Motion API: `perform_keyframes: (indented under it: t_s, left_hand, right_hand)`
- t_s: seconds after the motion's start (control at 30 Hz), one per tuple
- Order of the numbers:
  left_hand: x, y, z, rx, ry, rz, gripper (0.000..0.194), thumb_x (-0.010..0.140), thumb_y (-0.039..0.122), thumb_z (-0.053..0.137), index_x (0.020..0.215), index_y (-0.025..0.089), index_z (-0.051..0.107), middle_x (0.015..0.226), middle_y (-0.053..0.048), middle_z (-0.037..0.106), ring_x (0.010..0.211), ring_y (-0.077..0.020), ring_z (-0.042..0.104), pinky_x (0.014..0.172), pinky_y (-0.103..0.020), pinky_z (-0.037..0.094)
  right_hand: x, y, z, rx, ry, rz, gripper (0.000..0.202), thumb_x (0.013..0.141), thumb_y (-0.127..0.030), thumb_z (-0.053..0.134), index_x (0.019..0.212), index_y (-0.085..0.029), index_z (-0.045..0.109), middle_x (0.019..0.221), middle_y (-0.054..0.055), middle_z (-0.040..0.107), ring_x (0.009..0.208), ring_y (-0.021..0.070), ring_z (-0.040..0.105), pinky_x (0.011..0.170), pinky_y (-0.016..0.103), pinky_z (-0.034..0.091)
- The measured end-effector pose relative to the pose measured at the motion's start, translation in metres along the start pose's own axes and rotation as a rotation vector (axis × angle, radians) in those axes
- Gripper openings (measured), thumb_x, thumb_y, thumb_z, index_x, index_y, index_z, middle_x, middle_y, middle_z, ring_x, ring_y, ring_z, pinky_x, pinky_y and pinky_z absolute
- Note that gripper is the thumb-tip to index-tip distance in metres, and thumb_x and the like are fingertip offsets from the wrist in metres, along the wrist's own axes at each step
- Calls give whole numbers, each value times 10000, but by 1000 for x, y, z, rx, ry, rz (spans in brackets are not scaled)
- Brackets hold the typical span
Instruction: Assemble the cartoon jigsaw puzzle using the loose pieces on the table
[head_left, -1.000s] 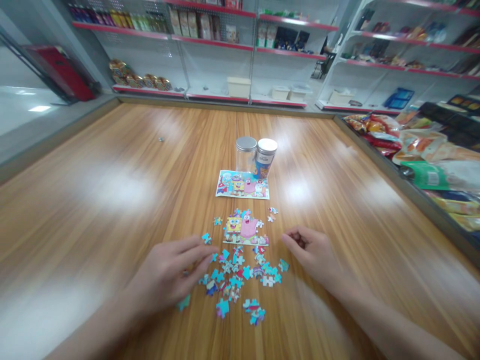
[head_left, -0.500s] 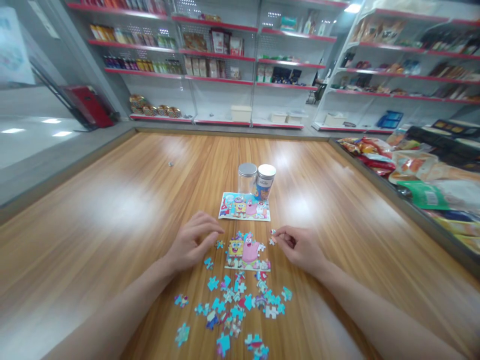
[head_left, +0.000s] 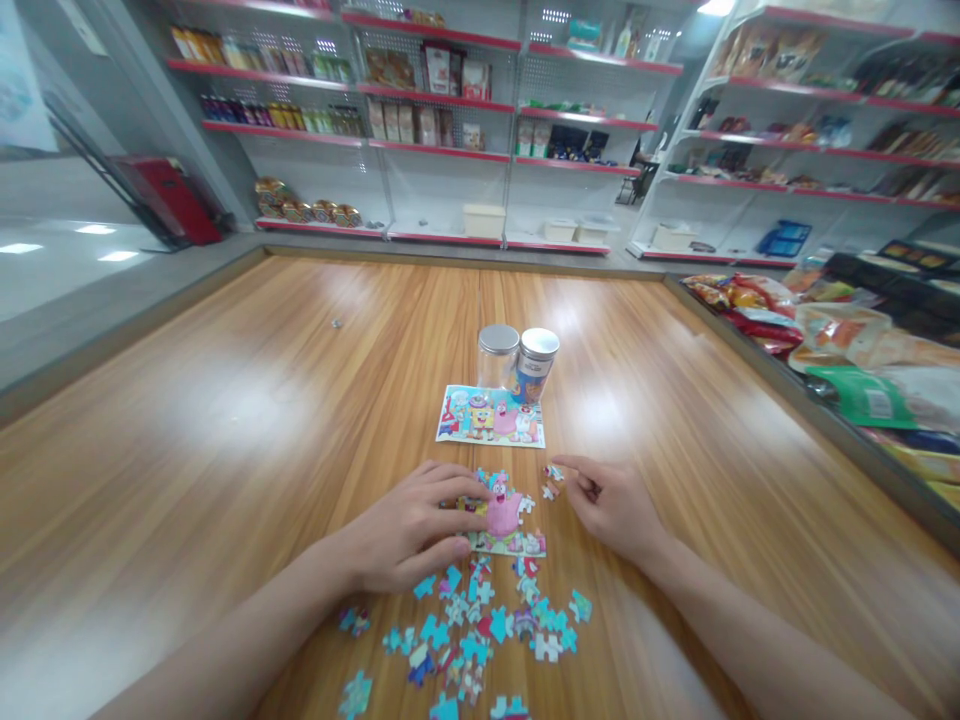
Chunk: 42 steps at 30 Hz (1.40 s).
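Observation:
My left hand [head_left: 420, 520] lies palm down with fingers spread over the left part of the partly joined puzzle [head_left: 504, 515], hiding the yellow figure there. The pink figure on the puzzle stays visible. To the right, my right hand [head_left: 611, 500] has its index finger stretched out beside a small group of puzzle pieces [head_left: 551, 482], its other fingers curled; nothing shows in its grasp. Many loose pieces [head_left: 474, 650], mostly light blue, are scattered below the joined part. Beyond it lies a printed picture sheet [head_left: 491, 418] with the same figures.
Two round containers with lids, one clear [head_left: 497, 358] and one printed blue [head_left: 535, 368], stand at the sheet's back edge. A tiny object [head_left: 336, 323] lies far left on the wooden table [head_left: 300, 400]. Packaged goods [head_left: 862, 395] fill the right side; shelves stand behind.
My left hand has moved right, from beside the puzzle onto its left part. The right hand's index finger has straightened near the small pieces. The view has shifted slightly.

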<state>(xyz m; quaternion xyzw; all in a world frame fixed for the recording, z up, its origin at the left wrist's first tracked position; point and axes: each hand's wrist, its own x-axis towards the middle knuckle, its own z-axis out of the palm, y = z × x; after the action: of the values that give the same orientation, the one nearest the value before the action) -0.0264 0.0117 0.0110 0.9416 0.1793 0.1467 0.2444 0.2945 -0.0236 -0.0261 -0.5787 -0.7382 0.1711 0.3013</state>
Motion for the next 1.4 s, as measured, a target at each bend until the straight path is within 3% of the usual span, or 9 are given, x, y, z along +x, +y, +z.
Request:
perform_keyframes:
  t_s: [0.47, 0.63, 1.17, 1.4]
  left_hand:
    - [1, -5, 9, 51, 72, 51, 313, 968, 300, 589, 1267, 260, 672, 1354, -88, 627, 1252, -282, 563, 1088, -483, 441]
    - [1, -5, 9, 32, 97, 52, 307, 938, 319, 638, 1233, 252, 690, 1342, -91, 631, 1244, -289, 564, 1069, -486, 462]
    - [2, -12, 14, 27, 133, 50, 310, 918, 178, 600, 1200, 238, 715, 1283, -95, 663, 1194, -269, 573, 1047, -485, 474]
    - [1, -11, 14, 19, 130, 46, 311, 918, 176, 596, 1200, 237, 712, 1296, -93, 652, 1203, -272, 557, 1052, -491, 471]
  right_hand:
    - [1, -1, 2, -66, -11, 30, 248, 934, -321, 581, 1034, -213, 780, 548, -30, 572, 490, 122, 535, 536, 240, 379]
    - [1, 1, 2, -77, -7, 39, 243, 932, -318, 584, 1042, -215, 775, 534, -40, 547, 486, 121, 531, 537, 242, 374]
    - [1, -1, 1, -30, -30, 12, 243, 931, -318, 582, 1042, -208, 768, 543, -46, 494, 488, 111, 469, 535, 239, 350]
    - [-1, -2, -2, 20, -125, -111, 277, 912, -238, 572, 1129, -204, 741, 539, -65, 426, 467, 99, 431, 527, 230, 343]
